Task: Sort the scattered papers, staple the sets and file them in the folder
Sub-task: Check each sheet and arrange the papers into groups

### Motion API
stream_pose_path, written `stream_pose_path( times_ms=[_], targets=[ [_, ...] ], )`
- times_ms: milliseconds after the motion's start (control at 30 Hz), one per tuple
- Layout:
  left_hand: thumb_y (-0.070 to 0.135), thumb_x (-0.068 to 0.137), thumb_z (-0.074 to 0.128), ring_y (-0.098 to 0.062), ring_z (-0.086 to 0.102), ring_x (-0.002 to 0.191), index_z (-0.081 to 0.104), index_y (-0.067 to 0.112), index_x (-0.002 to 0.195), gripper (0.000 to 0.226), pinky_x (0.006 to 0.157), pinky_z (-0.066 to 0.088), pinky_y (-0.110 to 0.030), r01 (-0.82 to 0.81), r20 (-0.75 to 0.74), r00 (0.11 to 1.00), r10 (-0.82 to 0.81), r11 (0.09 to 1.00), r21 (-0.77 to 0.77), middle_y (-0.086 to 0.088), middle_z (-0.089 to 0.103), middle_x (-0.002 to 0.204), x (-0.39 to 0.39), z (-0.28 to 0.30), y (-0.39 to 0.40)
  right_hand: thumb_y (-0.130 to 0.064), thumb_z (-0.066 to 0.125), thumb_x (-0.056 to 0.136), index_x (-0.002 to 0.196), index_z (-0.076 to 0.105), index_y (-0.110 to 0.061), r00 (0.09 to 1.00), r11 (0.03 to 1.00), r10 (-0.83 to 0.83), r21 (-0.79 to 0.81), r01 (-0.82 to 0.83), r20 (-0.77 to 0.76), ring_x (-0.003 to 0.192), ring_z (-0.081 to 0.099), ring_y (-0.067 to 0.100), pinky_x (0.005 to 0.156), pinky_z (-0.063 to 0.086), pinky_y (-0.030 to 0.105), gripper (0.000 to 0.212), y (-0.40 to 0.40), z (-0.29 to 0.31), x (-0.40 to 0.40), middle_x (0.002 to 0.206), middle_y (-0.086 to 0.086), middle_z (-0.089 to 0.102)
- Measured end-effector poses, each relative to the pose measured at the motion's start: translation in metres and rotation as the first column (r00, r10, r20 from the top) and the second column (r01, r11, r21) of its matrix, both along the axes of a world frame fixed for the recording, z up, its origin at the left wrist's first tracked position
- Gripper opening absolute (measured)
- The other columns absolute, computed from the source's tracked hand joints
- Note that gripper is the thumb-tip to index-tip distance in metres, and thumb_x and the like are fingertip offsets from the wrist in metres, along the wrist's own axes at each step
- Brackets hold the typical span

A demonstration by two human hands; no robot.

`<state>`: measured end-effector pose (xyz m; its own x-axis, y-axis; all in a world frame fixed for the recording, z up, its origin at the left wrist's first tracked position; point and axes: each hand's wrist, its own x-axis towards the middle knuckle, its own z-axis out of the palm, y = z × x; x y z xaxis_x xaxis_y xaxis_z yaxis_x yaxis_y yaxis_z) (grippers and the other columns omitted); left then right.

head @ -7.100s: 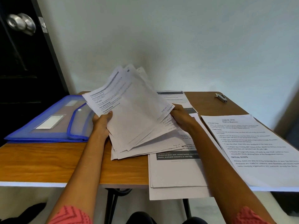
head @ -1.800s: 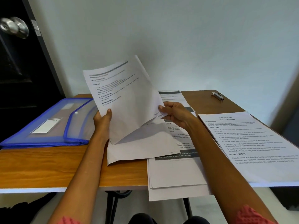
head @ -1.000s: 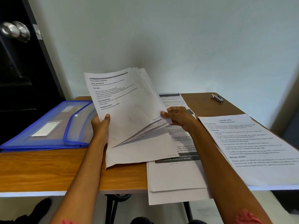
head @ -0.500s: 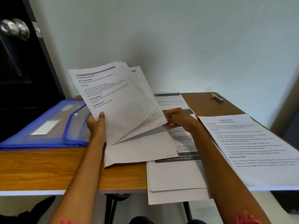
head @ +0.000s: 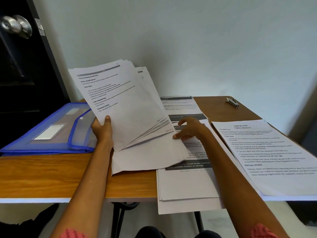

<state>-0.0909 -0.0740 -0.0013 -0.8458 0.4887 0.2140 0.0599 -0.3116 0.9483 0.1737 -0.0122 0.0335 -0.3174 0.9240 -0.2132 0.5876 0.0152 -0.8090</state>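
Held sheet [head: 120,100] reads "TASK GOAL", perhaps "INITIAL SCENE SETUP".

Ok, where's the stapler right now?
The stapler lies at the table's far right corner near the wall, beyond the right-hand paper stack, untouched.

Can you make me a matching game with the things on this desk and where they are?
Things:
1. blue folder
2. stapler
3. fanned stack of papers
4. loose sheet

Places:
A. held up by the left hand
B. far right of the table
C. left side of the table
D. flat under the right hand

Pairs: 1-C, 2-B, 3-A, 4-D
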Motion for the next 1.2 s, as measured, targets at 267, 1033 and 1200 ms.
stream_pose_path(
  times_ms=[267, 1033, 1200],
  targets=[
    [0.007, 0.093, 0.052, -0.024, 0.052, 0.121, 0.048, 0.005, 0.133, 0.040, 0.102, 0.044, -0.037, 0.018, 0.006, 1.000, -0.018, 1.000, 0.003, -0.011, 0.054, 0.131, -0.001, -0.001, 0.001, -0.019, 0.077, 0.075, 0.131, 0.045, -0.012, 0.997, 0.996, 0.080, -0.028, -0.080, 0.009, 0.058, 0.053, 0.010, 0.052, 0.046, 0.019, 0.066, -0.001, 0.000, -0.003, 0.076, 0.005, 0.062],
    [0.011, 0.095, 0.050, -0.022, 0.055, 0.112, 0.050, 0.010, 0.132, 0.037, 0.087, 0.048, -0.034, 0.059, 0.138, 0.989, -0.059, 0.998, 0.004, -0.007, 0.057, 0.127, 0.001, 0.006, -0.006, 0.004, 0.073, 0.073, 0.107, 0.061, -0.003, 0.945, 0.983, -0.133, -0.160, 0.088, -0.298, 0.075, 0.063, 0.023, 0.066, 0.056, 0.033, 0.037, 0.008, -0.003, 0.007, 0.091, 0.012, 0.067],
    [0.013, 0.095, 0.051, -0.022, 0.054, 0.116, 0.048, 0.011, 0.133, 0.039, 0.090, 0.047, -0.033, 0.057, 0.113, 0.992, -0.055, 0.998, -0.014, -0.006, 0.055, 0.130, 0.001, 0.005, -0.006, 0.000, 0.075, 0.073, 0.087, 0.063, -0.003, 0.948, 0.988, -0.119, -0.126, 0.085, -0.294, 0.085, 0.063, 0.028, 0.072, 0.052, 0.039, 0.019, 0.003, -0.002, 0.007, 0.100, 0.014, 0.066]
  ],
)
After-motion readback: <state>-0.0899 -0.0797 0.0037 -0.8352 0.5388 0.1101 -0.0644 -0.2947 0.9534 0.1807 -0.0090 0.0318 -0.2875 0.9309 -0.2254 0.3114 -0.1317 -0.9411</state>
